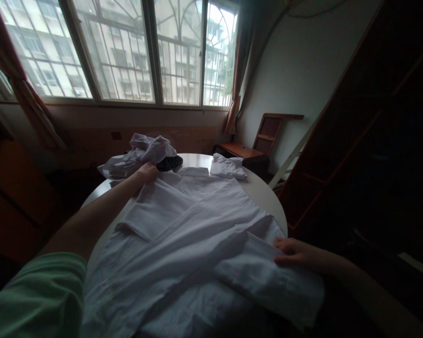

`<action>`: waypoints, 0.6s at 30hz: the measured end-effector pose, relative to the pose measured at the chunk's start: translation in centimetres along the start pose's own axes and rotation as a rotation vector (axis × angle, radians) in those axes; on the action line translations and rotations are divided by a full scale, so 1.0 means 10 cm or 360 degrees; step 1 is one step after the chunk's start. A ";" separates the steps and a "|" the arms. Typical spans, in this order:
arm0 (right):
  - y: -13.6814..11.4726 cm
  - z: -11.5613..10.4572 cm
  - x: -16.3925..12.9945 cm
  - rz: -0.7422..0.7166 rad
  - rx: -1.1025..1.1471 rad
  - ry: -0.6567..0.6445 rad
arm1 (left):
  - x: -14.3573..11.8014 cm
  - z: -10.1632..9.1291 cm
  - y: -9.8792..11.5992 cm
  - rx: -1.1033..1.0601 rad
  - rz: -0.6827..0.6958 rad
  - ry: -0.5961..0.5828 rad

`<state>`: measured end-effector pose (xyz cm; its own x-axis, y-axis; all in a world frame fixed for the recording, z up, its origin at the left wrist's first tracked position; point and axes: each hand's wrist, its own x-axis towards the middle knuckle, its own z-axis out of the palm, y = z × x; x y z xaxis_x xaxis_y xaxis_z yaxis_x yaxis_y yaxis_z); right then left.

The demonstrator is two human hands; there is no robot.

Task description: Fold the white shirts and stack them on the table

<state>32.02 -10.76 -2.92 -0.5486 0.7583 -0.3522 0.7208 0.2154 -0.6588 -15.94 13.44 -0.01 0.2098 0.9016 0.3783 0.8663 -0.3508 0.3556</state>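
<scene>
A white shirt (197, 220) lies spread over the round table, its lower part reaching toward me and past the near edge. Up at the shirt's far left corner, my left hand (148, 172) is closed on the fabric, though its fingertips are partly hidden. My right hand (291, 252) grips a sleeve at the right side, thumb and fingers bent over the cloth. That sleeve (268, 272) hangs out beyond the table's right edge. Just beyond my left hand are a black patterned cloth (169, 163) and a heap of crumpled white clothes (141, 152).
A folded white garment (228, 166) rests at the far right of the white table (273, 202). Behind it stand a wooden chair (268, 131) and a barred window (120, 56) with tied curtains (234, 112). A dark wooden cabinet (338, 155) leans into view at right.
</scene>
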 end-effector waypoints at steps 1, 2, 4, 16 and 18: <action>0.00 0.01 0.01 0.0017 -0.0048 0.0035 | 0.00 -0.02 0.00 0.0066 0.0023 -0.0025; -0.01 0.03 0.02 0.0027 -0.0112 0.0084 | -0.03 -0.03 0.00 0.0115 0.0056 -0.0059; -0.02 0.06 0.03 0.0031 -0.0249 0.0203 | -0.14 -0.04 0.00 0.0240 0.0098 -0.0051; -0.04 0.14 0.06 -0.0011 -0.0314 0.0388 | -0.84 0.15 0.01 0.0585 -0.0648 0.0333; -0.05 0.14 0.06 -0.0012 -0.0305 0.0376 | -0.81 0.18 -0.05 0.0307 -0.0866 0.0135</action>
<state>30.72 -11.24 -3.75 -0.4566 0.8736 -0.1687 0.7964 0.3167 -0.5152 -17.23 6.76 -4.82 -0.3190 0.9129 0.2546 0.9078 0.2172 0.3588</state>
